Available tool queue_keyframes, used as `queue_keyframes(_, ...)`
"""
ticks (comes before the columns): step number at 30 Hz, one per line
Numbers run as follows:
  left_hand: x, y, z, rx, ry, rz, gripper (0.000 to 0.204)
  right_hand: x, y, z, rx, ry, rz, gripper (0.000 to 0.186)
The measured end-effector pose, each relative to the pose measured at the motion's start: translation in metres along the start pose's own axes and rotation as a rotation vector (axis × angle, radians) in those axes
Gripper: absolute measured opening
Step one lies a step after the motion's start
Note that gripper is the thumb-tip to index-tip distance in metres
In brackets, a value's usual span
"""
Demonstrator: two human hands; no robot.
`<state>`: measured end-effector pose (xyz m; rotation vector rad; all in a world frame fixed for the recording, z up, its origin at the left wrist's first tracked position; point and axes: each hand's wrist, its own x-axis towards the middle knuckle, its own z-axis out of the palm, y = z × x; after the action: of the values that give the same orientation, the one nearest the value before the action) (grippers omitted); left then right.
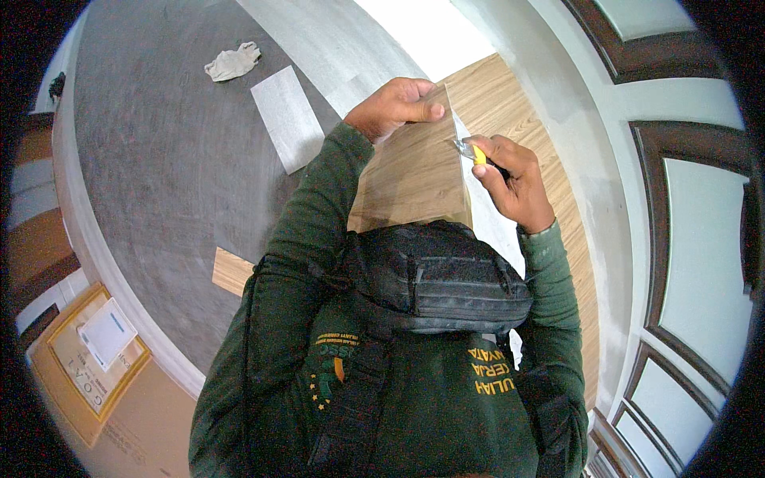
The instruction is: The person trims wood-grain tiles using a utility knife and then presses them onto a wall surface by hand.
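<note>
My left hand (393,109) grips the far edge of a brown wood-grain vinyl plank (414,177), its thumb on the near face. In my right hand (516,182) is a utility knife (478,154) with a yellow body. Its metal end is at the plank's right edge; whether the blade cuts into it I cannot tell. A white strip (492,209), perhaps backing paper, shows along that edge, under my right hand. The plank's near end lies just beyond the black bag (434,275) on my chest.
Wood-grain flooring (498,95) runs along the wall at right, near dark-framed panels (661,215). On the dark grey floor (167,159) lie a grey plank (288,118), a pale cloth (233,61) and a small wood-grain piece (231,271). A cardboard box (147,406) stands at lower left.
</note>
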<state>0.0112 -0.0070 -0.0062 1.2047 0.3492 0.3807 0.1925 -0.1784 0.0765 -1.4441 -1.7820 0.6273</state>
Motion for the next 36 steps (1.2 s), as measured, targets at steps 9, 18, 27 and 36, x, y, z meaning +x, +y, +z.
queue_keyframes(9,0.001,0.005,0.0,0.018,-0.029,0.008,0.06,0.002,-0.001,0.002,-0.039,0.033,-0.015,0.026)
queue_keyframes(18,-0.002,0.01,0.003,0.066,-0.022,-0.026,0.058,0.004,0.013,0.005,-0.071,0.032,0.017,0.026)
queue_keyframes(27,0.0,0.005,0.004,-0.004,-0.047,-0.024,0.055,0.005,0.012,0.002,-0.05,0.038,-0.003,0.027)
queue_keyframes(36,0.002,0.003,0.002,0.029,-0.052,-0.002,0.056,0.004,0.017,0.001,0.016,0.021,0.004,0.029)
